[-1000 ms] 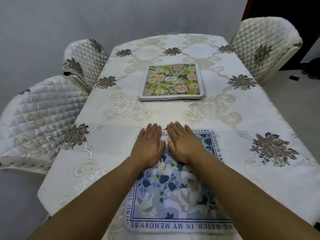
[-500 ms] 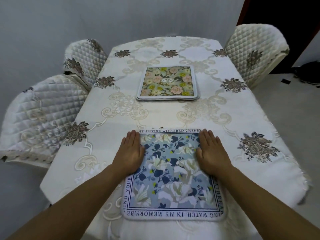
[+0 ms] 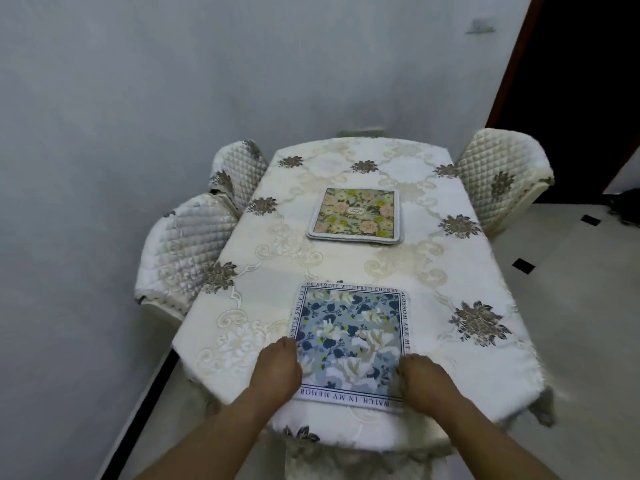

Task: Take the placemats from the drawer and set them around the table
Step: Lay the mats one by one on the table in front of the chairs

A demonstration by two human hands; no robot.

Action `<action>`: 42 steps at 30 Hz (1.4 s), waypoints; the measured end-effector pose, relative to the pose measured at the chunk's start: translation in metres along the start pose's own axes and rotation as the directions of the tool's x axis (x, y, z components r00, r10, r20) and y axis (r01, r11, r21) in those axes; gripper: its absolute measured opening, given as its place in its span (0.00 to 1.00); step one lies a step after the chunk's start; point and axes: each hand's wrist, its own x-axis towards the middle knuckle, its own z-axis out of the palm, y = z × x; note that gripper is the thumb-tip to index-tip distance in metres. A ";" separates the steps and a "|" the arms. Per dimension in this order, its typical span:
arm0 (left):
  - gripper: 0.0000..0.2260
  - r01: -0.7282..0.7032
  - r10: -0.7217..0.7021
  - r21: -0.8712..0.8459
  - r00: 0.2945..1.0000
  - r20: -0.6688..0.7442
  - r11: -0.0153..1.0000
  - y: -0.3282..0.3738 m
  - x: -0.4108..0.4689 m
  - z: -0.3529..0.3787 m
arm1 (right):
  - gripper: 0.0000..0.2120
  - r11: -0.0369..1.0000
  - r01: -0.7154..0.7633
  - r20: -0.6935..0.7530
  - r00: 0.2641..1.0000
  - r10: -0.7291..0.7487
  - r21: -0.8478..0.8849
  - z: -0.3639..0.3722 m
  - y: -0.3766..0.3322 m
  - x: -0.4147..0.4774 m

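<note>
A blue floral placemat [image 3: 349, 344], bordered with printed lettering, lies flat on the near end of the counter [image 3: 450, 271], squared to the near edge and sitting on an embroidered cream tablecloth [image 3: 263, 317]. Farther up, near the middle of the counter, a green and pink floral placemat [image 3: 356, 216] rests on top of what appears to be at least one more mat, since a second rim shows beneath it. Judging by this, one setting is laid at the near end, while that small stack seems not yet distributed. The quilted chair covers on the left [image 3: 180, 251] and the one on the far right [image 3: 502, 174] have no mats in front of them. The drawer is not in view.

The left hand [image 3: 277, 370] rests on the near left edge of the blue mat, fingers curled loosely downward, partly on the mat's border and partly on the cloth. The right hand [image 3: 420, 379] sits likewise at the near right edge, fingers bent, touching the border. Neither hand visibly pinches or lifts the mat; whether the fingertips press down or only brush it cannot be told through the blur.
</note>
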 end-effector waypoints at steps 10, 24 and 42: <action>0.06 -0.141 0.145 0.038 0.968 -0.204 0.989 0.027 -0.090 -0.107 | 0.03 0.993 0.114 -0.236 0.966 -0.106 0.021 -0.115 -0.033 -0.094; 0.16 -0.289 0.339 0.257 0.924 -0.177 0.922 0.074 -0.202 -0.152 | 0.11 0.998 -0.061 -0.369 0.928 0.046 -0.029 -0.120 -0.060 -0.265; 0.15 -0.443 0.487 0.274 0.866 -0.117 0.854 0.412 -0.242 -0.088 | 0.11 0.988 -0.135 -0.382 0.919 0.098 -0.072 -0.133 0.192 -0.414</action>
